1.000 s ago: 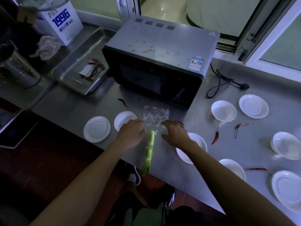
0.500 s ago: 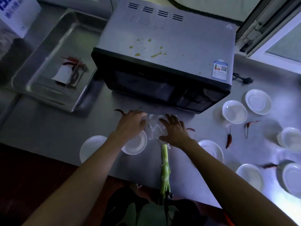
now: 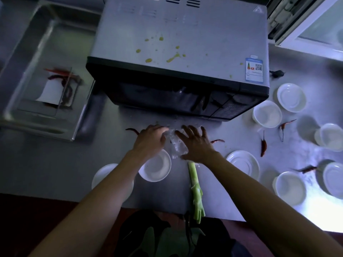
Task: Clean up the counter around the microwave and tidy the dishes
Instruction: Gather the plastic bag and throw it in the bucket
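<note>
I have both hands on the crumpled plastic wrap (image 3: 176, 143) just near of the microwave (image 3: 178, 71): left hand (image 3: 151, 140) curled onto it, right hand (image 3: 194, 143) spread flat, fingers splayed. If I drag carelessly, my left wrist could knock the white bowl (image 3: 156, 166) beneath it.

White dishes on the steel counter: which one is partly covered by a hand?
The small white bowl under the left hand; the other dishes lie clear of both hands.

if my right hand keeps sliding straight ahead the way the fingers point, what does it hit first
Probably the dark glass door of the grey microwave. The right hand lies on crumpled clear plastic wrap, fingers aimed at the door, with only bare steel counter between. Depth is uncertain.
</note>
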`<state>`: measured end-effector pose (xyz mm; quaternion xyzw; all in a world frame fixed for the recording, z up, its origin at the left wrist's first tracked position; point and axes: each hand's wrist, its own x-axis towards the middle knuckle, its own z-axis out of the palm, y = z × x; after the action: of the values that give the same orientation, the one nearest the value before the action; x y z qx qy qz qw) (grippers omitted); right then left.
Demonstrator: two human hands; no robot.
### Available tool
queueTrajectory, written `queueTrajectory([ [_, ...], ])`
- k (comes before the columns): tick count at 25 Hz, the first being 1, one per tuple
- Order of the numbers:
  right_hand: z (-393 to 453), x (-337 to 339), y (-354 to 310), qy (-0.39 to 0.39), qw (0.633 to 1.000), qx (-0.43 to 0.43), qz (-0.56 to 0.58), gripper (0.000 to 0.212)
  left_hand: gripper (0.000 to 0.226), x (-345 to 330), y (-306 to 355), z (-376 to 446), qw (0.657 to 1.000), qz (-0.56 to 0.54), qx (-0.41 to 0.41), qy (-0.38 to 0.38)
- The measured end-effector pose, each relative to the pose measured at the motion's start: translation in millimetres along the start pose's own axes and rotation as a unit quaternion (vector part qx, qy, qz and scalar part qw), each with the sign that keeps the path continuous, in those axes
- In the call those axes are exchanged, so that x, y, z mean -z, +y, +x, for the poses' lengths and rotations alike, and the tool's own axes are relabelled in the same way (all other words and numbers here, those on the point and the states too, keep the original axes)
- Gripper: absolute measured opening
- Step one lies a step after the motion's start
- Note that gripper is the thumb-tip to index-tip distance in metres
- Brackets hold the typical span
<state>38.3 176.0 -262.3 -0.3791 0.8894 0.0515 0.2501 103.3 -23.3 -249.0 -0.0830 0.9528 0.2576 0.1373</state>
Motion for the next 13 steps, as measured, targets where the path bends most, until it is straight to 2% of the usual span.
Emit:
queueTrajectory([
  [9, -2.4, -6.7, -4.1, 0.086, 0.996, -0.014, -0.009, 0.085, 0.038, -0.6, -7.6, -0.5, 1.0, -0.006, 0.001, -0.003],
  [13, -6.8, -4.9, -4.0, 0.107, 0.993, -0.056, 0.021, 0.081, 0.036, 0.9, -8.5, -2.2, 1.0, -0.008, -0.007, -0.002],
])
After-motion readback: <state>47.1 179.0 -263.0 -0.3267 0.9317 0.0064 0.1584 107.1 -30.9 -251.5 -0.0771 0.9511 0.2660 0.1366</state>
